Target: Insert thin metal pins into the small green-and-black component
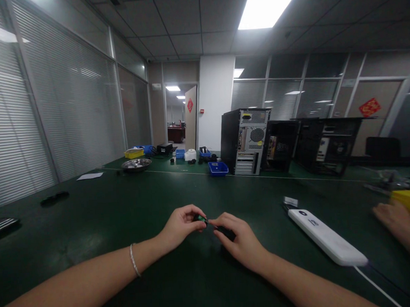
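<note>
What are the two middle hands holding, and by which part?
The left hand pinches a small green piece, exactly where is unclear; the right hand grips a thin-tipped dark tool by its handle.

One left hand (181,226) and one right hand (242,239), plus one co-worker's hand (396,217), making three; one bracelet (132,260), one small green part (200,218), one slim dark tool (227,233), one white device (328,238), three computer cases (231,145) (283,145) (331,142), three blue trays (219,173) (180,155) (205,155), one yellow tray (134,154), one yellow box (408,201), one metal bowl (136,168), two red diamond signs (190,105) (370,107), one green surface (125,212), one door (191,126), one white pillar (218,84)
</note>
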`<state>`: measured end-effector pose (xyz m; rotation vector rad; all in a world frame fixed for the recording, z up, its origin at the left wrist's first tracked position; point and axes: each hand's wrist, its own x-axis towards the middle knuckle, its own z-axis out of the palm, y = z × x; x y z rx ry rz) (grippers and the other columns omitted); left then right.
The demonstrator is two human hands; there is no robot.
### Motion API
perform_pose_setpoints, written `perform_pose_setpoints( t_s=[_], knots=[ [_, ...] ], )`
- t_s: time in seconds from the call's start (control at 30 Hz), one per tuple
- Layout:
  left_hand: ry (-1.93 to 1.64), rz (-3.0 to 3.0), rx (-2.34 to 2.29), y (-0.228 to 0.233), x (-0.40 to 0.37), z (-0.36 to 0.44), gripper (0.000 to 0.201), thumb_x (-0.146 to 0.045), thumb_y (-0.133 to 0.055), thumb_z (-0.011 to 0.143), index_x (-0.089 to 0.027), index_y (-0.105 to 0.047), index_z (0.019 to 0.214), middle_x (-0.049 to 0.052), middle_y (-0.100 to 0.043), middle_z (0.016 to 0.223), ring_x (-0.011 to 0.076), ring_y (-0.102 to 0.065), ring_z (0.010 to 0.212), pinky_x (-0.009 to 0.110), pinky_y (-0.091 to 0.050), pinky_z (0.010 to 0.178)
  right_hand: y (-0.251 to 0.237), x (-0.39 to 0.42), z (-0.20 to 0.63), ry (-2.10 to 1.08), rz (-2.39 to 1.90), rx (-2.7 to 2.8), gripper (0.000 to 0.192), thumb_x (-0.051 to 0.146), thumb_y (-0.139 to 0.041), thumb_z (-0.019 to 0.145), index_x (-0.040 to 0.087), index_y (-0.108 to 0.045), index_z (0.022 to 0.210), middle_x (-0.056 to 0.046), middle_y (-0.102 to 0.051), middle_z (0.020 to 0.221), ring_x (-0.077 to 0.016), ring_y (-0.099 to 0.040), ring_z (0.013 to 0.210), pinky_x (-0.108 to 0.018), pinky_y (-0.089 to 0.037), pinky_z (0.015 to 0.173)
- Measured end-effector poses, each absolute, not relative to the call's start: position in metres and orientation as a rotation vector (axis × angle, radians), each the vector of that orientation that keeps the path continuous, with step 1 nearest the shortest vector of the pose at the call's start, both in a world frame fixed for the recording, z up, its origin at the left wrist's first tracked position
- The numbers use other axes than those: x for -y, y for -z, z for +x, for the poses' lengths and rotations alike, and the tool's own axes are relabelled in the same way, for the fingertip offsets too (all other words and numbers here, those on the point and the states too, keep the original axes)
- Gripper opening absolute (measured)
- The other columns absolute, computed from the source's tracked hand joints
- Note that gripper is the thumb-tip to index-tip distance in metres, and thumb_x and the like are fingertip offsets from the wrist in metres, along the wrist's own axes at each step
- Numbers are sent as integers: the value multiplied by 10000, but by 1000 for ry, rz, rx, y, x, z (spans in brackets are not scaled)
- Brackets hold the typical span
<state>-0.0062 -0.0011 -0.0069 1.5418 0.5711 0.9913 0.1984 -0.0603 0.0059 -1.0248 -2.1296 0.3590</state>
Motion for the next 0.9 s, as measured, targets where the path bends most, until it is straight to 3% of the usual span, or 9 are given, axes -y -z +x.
perform_pose_setpoints(
  t_s=[0.47, 0.9],
  knots=[
    [-1029, 1465, -616, 10, 0, -3, 220, -178, -766, 660, -111, -691, 856, 49, -711, 787, 140, -645, 653, 275, -518, 661, -7, 62, 195, -434, -989, 2078, 269, 163, -560, 862, 231, -642, 1109, -40, -647, 911, -170, -582, 799, -273, -443, 706],
    [-1087, 1357, -626, 9, 4, -1, 249, -199, -791, 634, -124, -691, 849, 47, -708, 815, 150, -651, 704, 273, -520, 685, -4, 58, 191, -652, -976, 1918, 233, 241, -589, 860, 216, -665, 1079, -29, -642, 878, -156, -556, 737, -264, -435, 656]
  ],
)
